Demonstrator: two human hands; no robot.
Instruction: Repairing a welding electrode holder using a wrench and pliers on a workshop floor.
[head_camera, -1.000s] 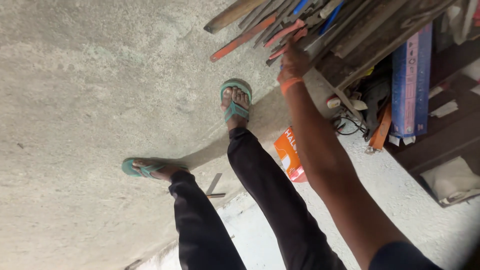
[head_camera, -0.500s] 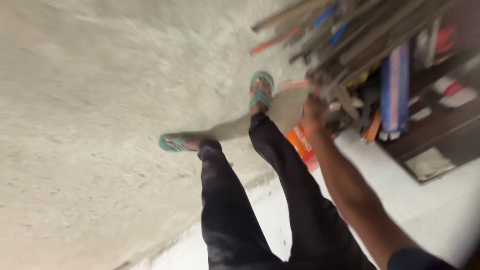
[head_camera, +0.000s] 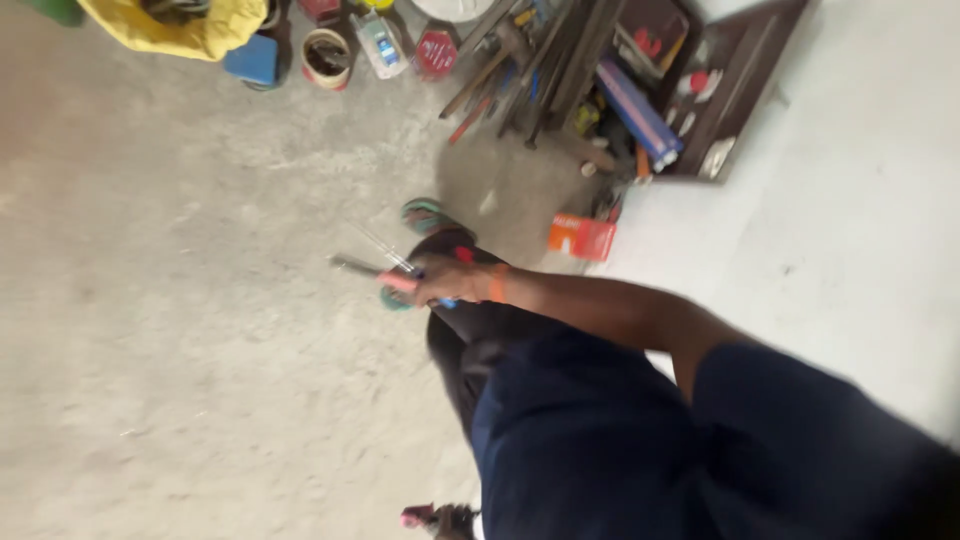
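The fingers (head_camera: 425, 285) of the right hand (head_camera: 445, 283) are clenched round a pink-handled tool (head_camera: 385, 274) whose thin metal shaft juts out to the left over the concrete floor (head_camera: 180, 300). Motion blur hides its exact kind; it looks like a screwdriver or a similar long tool. An orange band (head_camera: 496, 284) sits on the wrist. The left hand is not in view.

Beyond the hand a foot in a green sandal (head_camera: 425, 215) stands on the floor, with an orange box (head_camera: 582, 238) near the white wall. Farther off lies a heap of long tools (head_camera: 530, 50), beside a tin can (head_camera: 326, 55) and a yellow bag (head_camera: 180, 25).

A firm grip near the handle's middle seems wise, with the shaft pointed away from the leg.
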